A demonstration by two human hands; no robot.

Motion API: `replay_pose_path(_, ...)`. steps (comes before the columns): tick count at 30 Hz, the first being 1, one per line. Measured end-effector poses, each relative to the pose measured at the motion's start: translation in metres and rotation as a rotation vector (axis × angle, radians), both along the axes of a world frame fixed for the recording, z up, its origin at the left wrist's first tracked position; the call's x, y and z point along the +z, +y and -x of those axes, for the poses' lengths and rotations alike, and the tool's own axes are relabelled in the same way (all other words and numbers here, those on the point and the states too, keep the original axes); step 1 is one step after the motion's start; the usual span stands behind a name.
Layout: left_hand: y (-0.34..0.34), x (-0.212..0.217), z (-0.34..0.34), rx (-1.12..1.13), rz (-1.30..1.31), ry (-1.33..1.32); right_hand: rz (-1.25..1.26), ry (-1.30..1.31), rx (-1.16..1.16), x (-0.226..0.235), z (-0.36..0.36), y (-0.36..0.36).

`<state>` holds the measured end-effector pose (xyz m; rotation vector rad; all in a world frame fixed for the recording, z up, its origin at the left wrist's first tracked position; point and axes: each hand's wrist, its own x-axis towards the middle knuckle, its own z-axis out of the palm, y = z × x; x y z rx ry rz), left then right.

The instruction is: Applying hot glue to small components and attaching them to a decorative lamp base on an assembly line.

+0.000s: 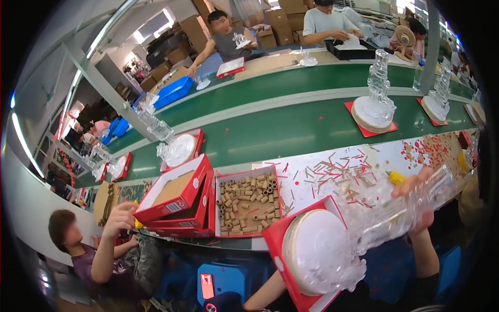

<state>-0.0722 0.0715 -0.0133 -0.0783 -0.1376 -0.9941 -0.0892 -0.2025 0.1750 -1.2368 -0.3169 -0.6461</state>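
A clear, tower-shaped plastic piece (pixel 382 226) with a round white base (pixel 314 249) leans over the table's near edge. My right hand (pixel 414 183) is closed around its narrow upper part, fingers partly seen through the plastic. Against the round base lies a shallow red box piece (pixel 275 242). My left forearm (pixel 267 291) rises from the lower edge and passes behind this red box, which hides the hand and its fingers. Just beyond the clear piece, a yellow-handled tool (pixel 396 178) rests on the table.
A red box (pixel 217 208) of short cardboard tubes stands left of centre, beside stacked red boxes (pixel 174 200). Paper strips and red bits litter the white table. Similar clear towers (pixel 378 83) stand along the green belt (pixel 270 125). At left, a co-worker's hand (pixel 120 218) holds something yellow.
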Motion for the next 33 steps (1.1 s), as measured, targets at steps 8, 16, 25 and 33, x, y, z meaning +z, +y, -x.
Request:
replay_pose_path(8, 0.007, 0.074, 0.006, -0.269, -0.302, 0.15, 0.015, 0.02, -0.332, -0.013, 0.032, -0.04)
replay_pose_path(16, 0.045, 0.078, -0.053, 0.261, -1.08, -0.655, 0.534, 0.101, -0.437, 0.016, -0.049, -0.032)
replay_pose_path(25, 0.038, 0.054, -0.143, 0.531, -1.875, -1.907, 0.899, 0.079, -0.428, 0.032, -0.116, -0.024)
replay_pose_path(33, 0.019, 0.043, -0.159, 0.522, -1.87, -1.706, 1.085, 1.14, -1.082, -0.085, 0.072, -0.139)
